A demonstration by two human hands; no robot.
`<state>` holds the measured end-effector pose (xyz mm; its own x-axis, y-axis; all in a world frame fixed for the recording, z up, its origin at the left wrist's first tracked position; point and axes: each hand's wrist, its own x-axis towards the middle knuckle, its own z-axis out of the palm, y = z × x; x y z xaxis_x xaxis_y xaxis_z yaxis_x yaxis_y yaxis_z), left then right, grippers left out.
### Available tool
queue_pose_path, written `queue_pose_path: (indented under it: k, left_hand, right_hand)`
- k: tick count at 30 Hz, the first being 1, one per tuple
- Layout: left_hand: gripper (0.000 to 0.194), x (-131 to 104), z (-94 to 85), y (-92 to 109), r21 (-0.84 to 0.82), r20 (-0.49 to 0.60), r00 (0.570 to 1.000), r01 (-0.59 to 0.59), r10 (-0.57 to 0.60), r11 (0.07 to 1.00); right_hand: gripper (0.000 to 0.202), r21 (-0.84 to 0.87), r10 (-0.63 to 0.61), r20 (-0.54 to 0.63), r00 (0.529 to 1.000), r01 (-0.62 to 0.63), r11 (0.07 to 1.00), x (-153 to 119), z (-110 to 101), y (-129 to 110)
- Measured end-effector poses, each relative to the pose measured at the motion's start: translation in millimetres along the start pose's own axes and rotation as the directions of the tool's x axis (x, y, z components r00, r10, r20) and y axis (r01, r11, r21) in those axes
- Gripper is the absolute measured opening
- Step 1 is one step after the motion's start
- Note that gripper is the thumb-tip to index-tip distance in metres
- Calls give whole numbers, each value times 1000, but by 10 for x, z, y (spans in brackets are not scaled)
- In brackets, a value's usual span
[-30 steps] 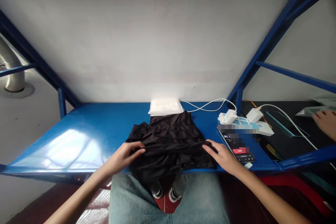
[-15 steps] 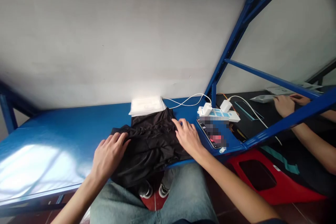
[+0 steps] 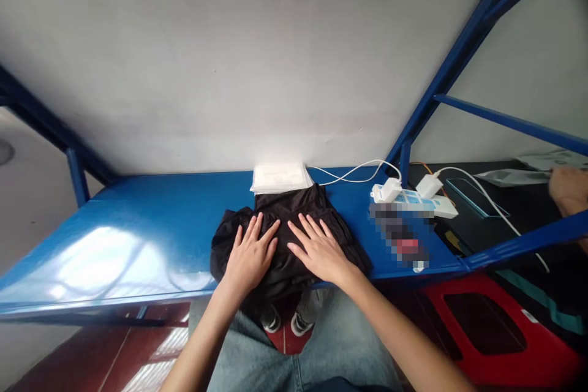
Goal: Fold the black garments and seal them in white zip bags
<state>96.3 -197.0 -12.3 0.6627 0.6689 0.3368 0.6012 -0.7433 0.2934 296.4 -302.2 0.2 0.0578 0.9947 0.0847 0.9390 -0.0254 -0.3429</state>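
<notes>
Black garment (image 3: 282, 260) lay beneath the left hand (image 3: 250, 257) and right hand (image 3: 321, 251), on the blue table (image 3: 184, 214) and over its near edge. Both hands rested spread flat on it, slightly apart. Just beyond them sat a white packet (image 3: 280, 177), contents indiscernible; rightward of them, a power strip (image 3: 444, 206) held two white chargers (image 3: 429, 185).

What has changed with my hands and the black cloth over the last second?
Your left hand and right hand have let go of the black cloth they pinched near its sides, moved inward, and now lie on it, fingers spread. Unchanged: the cloth hangs over the table's front edge; the white stack and power strip stay put.
</notes>
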Motion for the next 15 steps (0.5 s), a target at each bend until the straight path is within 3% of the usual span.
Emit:
queue_pose_path:
  k: [3,6,7,9,12,15]
  left_hand:
    - [39,1,-255,-54,-31,-159,985,56,-61,998]
    - [39,-118,-538,-301,-85,-329,888,312,-322,946]
    - [41,-178,-596,-416,-132,-328,846,400,-421,907]
    - [43,-305,-632,-646,-271,-226,794,505,-564,819]
    - [40,-478,-534,-875,-492,-79,773,518,-629,700]
    - [36,-586,-411,-919,-555,-122,779,461,-616,692]
  right_hand:
    - [59,12,45,-18,999,-44,999,64,-122,-205]
    - [60,59,-56,-141,988,65,996,239,-149,-693]
    - [62,94,-125,-162,979,141,986,319,-109,-886]
    - [68,180,-225,-132,965,246,952,486,48,-1243]
    - [72,230,-232,-30,972,233,945,659,374,-1569]
    - [59,252,-186,-19,982,185,950,719,587,-1626]
